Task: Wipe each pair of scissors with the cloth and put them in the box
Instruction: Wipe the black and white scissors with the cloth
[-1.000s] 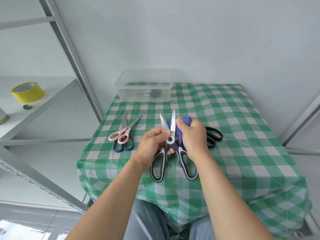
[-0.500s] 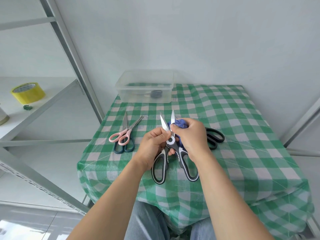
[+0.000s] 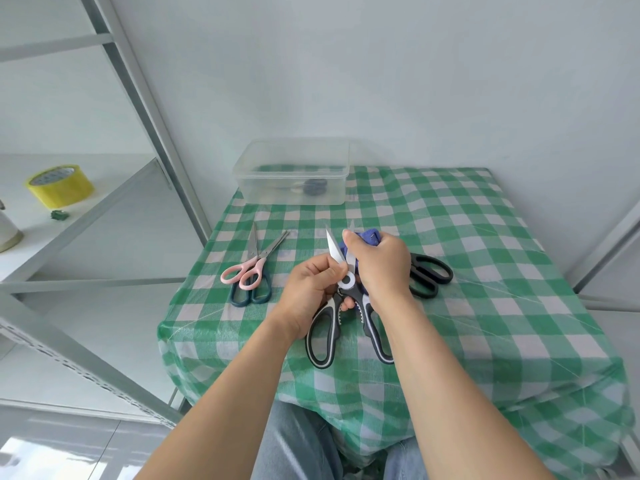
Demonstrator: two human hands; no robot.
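Note:
My left hand (image 3: 311, 289) grips the black-and-white kitchen scissors (image 3: 325, 336) near their pivot, blades spread and pointing away from me. My right hand (image 3: 379, 266) holds a blue cloth (image 3: 369, 236) pressed round the right blade, thumb on top. Pink-handled scissors (image 3: 247, 270) lie crossed over dark blue-handled scissors (image 3: 251, 296) on the left of the table. Black-handled scissors (image 3: 429, 275) lie behind my right hand, partly hidden. The clear plastic box (image 3: 294, 157) stands at the table's far edge with a dark-handled item inside.
The green-and-white checked tablecloth (image 3: 485, 289) covers a small table set against a white wall. A grey metal shelf (image 3: 104, 209) on the left carries a roll of yellow tape (image 3: 59, 185). My knees sit under the near table edge.
My right hand with the cloth has slid a little up the right blade toward its tip. My left hand keeps its grip; the other scissors and the box have not moved.

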